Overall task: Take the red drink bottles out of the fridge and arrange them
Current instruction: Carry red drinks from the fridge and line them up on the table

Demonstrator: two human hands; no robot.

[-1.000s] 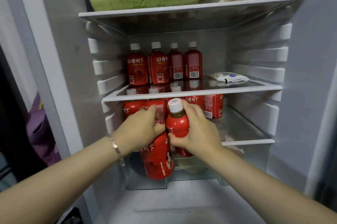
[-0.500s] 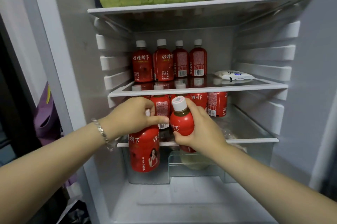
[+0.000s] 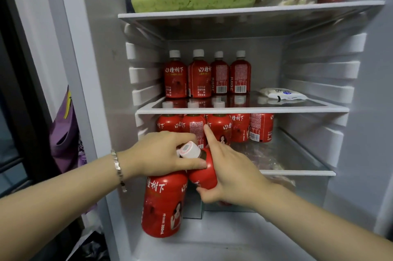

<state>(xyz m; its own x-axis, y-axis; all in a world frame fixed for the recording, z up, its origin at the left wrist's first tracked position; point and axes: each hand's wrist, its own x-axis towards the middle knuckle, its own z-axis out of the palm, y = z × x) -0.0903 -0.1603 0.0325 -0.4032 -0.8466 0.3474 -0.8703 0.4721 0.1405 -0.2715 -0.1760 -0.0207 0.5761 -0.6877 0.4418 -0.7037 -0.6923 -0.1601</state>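
Bottles in both hands: your left hand [image 3: 161, 154] grip is clamped on the neck of a hanging upright bottle [image 3: 163, 205]; your right hand [image 3: 229, 177] wraps a second bottle [image 3: 204, 173], tilted left, touching it. More bottles [image 3: 219, 131] stand far, behind, on the lower shelf [image 3: 297, 172].

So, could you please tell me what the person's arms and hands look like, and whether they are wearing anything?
Both forearms are bare, with no sleeves in view. The left hand has a silver metal link bracelet around its wrist. The right hand shows no ring, watch or glove on it. The fingers look bare too.
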